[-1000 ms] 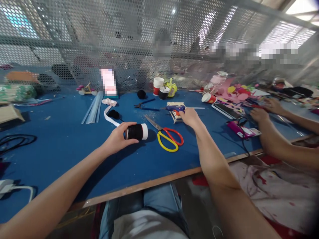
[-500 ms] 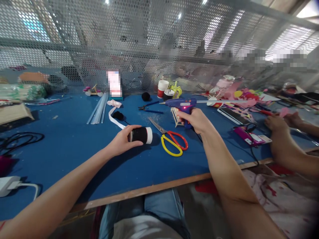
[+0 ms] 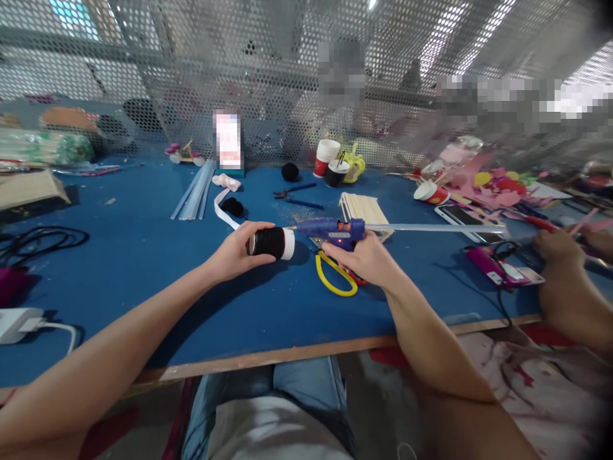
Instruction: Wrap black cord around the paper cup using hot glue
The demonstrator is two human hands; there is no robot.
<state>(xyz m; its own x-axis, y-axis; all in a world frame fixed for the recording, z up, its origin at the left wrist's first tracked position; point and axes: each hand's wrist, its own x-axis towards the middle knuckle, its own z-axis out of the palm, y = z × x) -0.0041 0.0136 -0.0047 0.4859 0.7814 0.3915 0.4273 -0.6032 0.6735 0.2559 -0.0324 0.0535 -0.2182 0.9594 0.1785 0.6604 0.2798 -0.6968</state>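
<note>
My left hand [image 3: 239,254] is wrapped round a paper cup [image 3: 272,243] lying on its side, its middle covered in black and its right end white. In my right hand [image 3: 366,259] is a blue hot glue gun [image 3: 330,231], a red light glowing on its body. A long clear glue stick [image 3: 431,228] sticks out of its back. The gun's nozzle is close to the cup's upper right edge; I cannot tell whether they touch. Yellow-and-red-handled scissors [image 3: 335,281] lie beneath the gun, partly hidden by it and my hand.
Pliers [image 3: 299,195], a black ball [image 3: 290,172] and spare glue sticks [image 3: 194,191] lie farther back. Cups [image 3: 327,156] stand by the mesh screen [image 3: 278,76]. A stick bundle [image 3: 366,211] is behind the gun. At right are a purple device [image 3: 498,265] and another person's hand [image 3: 558,246].
My right hand has brought the glue gun left and down, over the scissors and up to the cup. The stick bundle behind is more visible. My left hand keeps its hold.
</note>
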